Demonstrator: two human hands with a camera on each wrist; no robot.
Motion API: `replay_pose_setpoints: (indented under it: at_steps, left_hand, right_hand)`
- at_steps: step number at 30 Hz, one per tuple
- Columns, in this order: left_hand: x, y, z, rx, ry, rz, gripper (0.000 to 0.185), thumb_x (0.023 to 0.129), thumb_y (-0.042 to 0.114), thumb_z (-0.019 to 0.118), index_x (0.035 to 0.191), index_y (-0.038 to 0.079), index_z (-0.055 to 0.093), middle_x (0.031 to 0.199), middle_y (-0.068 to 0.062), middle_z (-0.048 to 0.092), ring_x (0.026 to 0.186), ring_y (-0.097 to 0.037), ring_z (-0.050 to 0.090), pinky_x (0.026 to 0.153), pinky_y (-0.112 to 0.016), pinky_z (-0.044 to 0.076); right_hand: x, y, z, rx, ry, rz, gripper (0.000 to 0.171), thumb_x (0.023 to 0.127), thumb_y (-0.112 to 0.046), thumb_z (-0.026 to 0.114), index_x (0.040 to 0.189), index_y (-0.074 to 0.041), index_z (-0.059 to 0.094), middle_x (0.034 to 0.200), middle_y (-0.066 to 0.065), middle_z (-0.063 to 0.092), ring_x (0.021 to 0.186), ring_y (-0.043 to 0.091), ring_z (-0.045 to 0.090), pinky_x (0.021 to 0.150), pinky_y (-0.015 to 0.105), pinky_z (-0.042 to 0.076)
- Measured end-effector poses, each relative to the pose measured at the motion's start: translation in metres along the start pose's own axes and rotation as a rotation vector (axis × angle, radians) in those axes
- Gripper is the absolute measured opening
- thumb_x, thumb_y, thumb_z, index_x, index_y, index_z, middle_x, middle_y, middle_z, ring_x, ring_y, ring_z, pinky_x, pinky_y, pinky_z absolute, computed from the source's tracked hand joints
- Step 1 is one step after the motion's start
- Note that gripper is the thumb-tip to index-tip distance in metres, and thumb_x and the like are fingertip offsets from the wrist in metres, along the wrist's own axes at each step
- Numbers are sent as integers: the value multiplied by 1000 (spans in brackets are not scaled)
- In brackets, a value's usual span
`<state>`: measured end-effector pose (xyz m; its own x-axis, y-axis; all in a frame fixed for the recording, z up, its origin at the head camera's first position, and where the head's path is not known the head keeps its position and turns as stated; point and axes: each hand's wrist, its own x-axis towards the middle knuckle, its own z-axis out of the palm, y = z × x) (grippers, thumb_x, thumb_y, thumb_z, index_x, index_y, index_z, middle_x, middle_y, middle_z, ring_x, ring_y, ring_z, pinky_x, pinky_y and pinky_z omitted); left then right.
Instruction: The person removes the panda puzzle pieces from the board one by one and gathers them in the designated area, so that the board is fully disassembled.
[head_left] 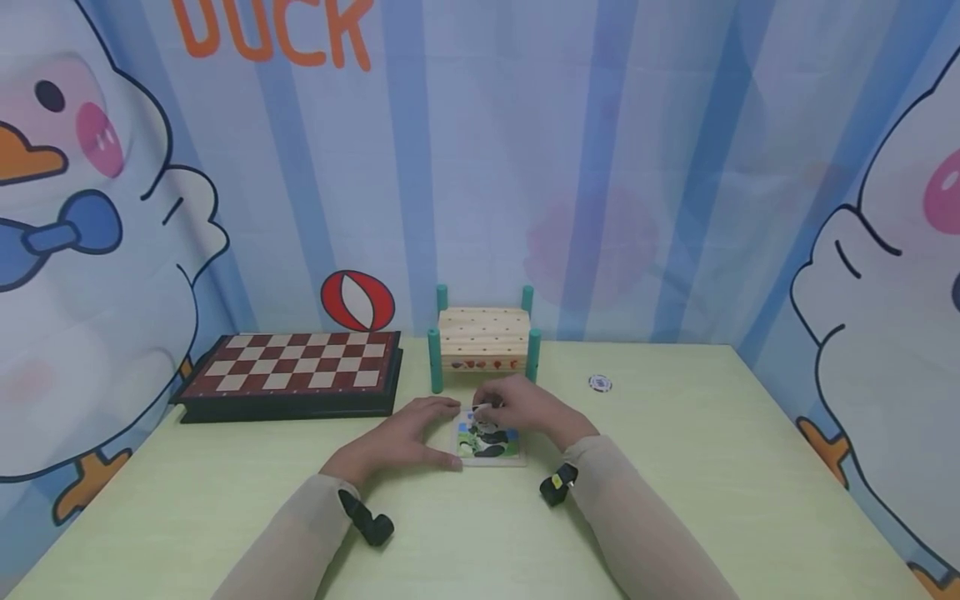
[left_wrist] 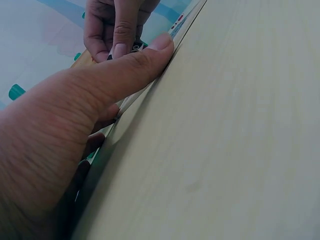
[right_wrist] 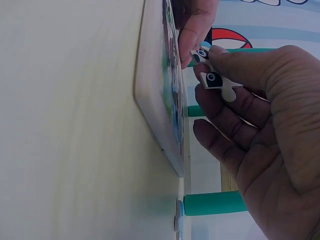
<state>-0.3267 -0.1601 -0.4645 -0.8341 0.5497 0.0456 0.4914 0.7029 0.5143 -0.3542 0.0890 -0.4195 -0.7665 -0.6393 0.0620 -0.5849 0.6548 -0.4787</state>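
The pale green table (head_left: 675, 500) stands against a blue striped curtain printed with cartoon ducks (head_left: 525, 167). At its far left lies a dark-framed red and white chessboard (head_left: 296, 367), and beside that, near the middle, stands a small pale wooden block with 4 teal posts (head_left: 484, 340). A small round white and blue token (head_left: 600, 383) lies apart on the right.

In front of the wooden block, flat on the table, lies the square panda picture puzzle board (head_left: 489, 443). The left hand (head_left: 405, 437) rests against its left edge, fingers stretched fairly straight and the thumb (left_wrist: 135, 67) pressed along the board's side. The right hand (head_left: 528, 408) hovers over the board's far edge, its thumb and curled fingers (right_wrist: 225, 125) pinching a small white jigsaw piece with a black eye spot (right_wrist: 218, 83), held just above the board.
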Motion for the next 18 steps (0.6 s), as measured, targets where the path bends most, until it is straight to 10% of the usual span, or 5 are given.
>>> replay_pose_setpoints:
  at_steps: [18]
  left_hand:
    - [1,0,1,2,0,-10,94,73,77,71,149,25,49,156,10,40,149,-19,26,120,-51,27]
  right_hand:
    - [-5,13,-3,35,67,-29,11,99,-27,66,105,-19,72,91,-12,69,80,6,61,76,29,54]
